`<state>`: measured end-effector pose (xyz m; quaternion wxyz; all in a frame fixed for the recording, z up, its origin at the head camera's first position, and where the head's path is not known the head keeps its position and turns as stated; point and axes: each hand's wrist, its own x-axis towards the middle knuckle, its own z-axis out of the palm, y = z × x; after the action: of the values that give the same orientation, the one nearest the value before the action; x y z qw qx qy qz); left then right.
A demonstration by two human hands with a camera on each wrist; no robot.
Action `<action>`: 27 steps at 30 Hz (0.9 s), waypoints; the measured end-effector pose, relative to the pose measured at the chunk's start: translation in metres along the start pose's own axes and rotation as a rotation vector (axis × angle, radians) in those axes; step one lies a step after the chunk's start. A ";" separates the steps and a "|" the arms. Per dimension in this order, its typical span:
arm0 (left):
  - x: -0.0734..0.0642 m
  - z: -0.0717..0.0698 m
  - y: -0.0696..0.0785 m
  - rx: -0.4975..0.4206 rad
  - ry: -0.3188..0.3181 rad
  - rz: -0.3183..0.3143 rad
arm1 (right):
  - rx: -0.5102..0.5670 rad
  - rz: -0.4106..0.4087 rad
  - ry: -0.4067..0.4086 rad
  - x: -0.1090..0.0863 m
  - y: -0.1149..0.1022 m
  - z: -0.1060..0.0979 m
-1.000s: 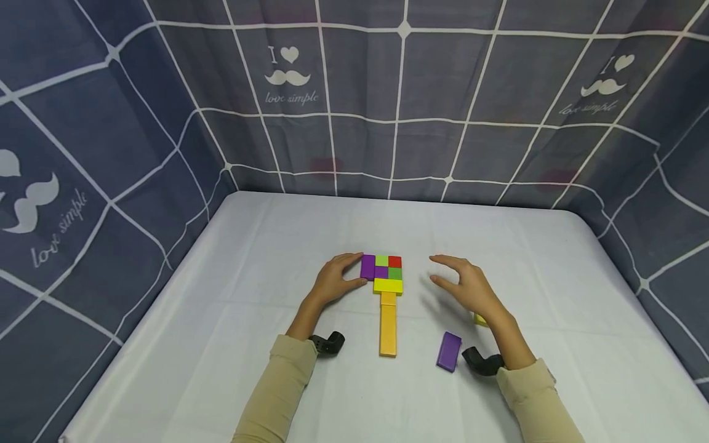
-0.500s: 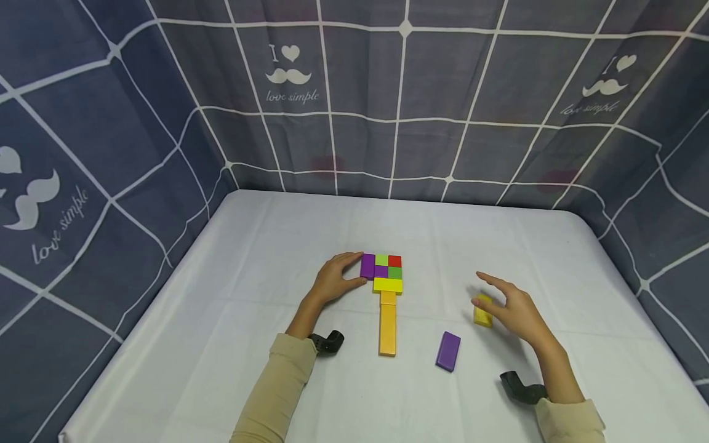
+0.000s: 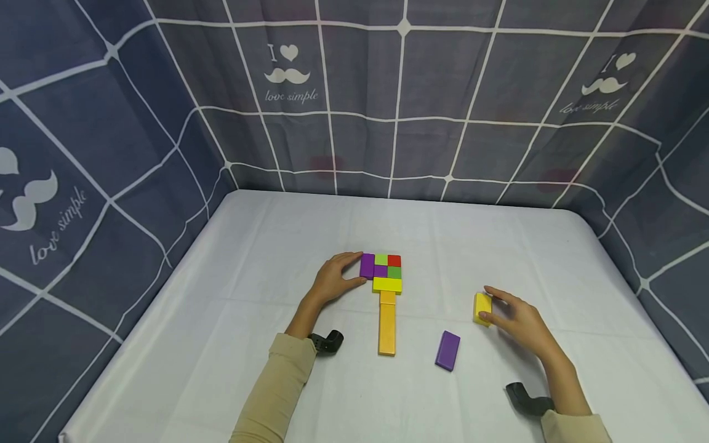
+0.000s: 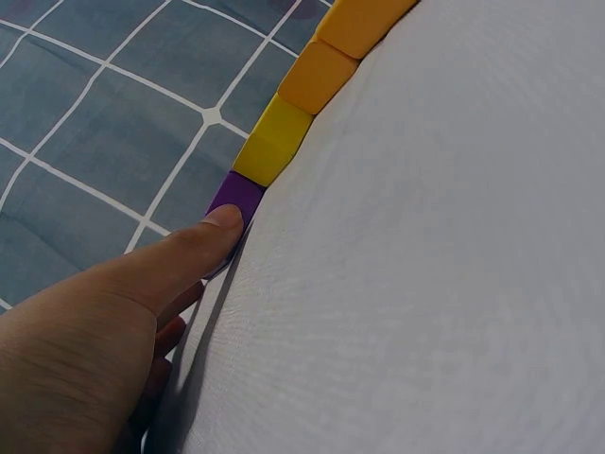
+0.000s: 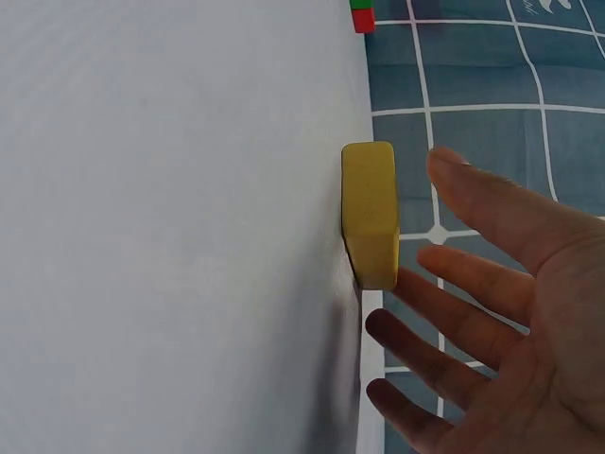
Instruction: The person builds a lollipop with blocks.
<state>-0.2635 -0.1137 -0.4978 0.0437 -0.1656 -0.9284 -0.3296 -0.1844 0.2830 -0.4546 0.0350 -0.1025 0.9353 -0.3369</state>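
Observation:
A flat pattern of coloured blocks lies on the white table. At its left edge is an upright purple block [image 3: 367,266], and my left hand [image 3: 334,280] pinches it by its near and far ends. In the left wrist view the thumb [image 4: 222,218] presses on the near end of that purple block [image 4: 238,192]. My right hand [image 3: 520,320] hovers at a yellow block [image 3: 482,309], thumb and index finger spread around it. The right wrist view shows a gap between the thumb [image 5: 449,161] and the yellow block [image 5: 370,208].
Beside the purple block are small lime [image 3: 381,259], red [image 3: 394,260], purple [image 3: 380,271] and green [image 3: 394,272] blocks. Below them run a wide yellow block [image 3: 387,285], a short orange one [image 3: 388,298] and a long orange one [image 3: 387,331]. A loose purple block [image 3: 447,351] lies to the right.
My right hand has moved right and nearer to me, from beside the pattern to the loose yellow block. My left hand has kept its place.

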 end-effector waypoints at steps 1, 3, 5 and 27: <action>0.000 0.000 0.000 0.001 0.002 0.004 | -0.001 0.002 -0.002 0.000 0.001 0.000; 0.000 0.000 0.000 0.000 0.004 0.009 | 0.000 0.007 -0.005 -0.001 0.002 0.000; 0.000 0.000 -0.001 0.000 0.006 0.011 | 0.004 0.012 -0.008 -0.002 0.004 0.000; 0.001 0.002 -0.002 -0.014 0.017 0.019 | -0.027 0.028 -0.015 -0.007 0.010 0.002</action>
<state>-0.2650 -0.1139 -0.5000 0.0537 -0.1720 -0.9240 -0.3372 -0.1793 0.2904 -0.4624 0.0452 -0.0923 0.9408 -0.3230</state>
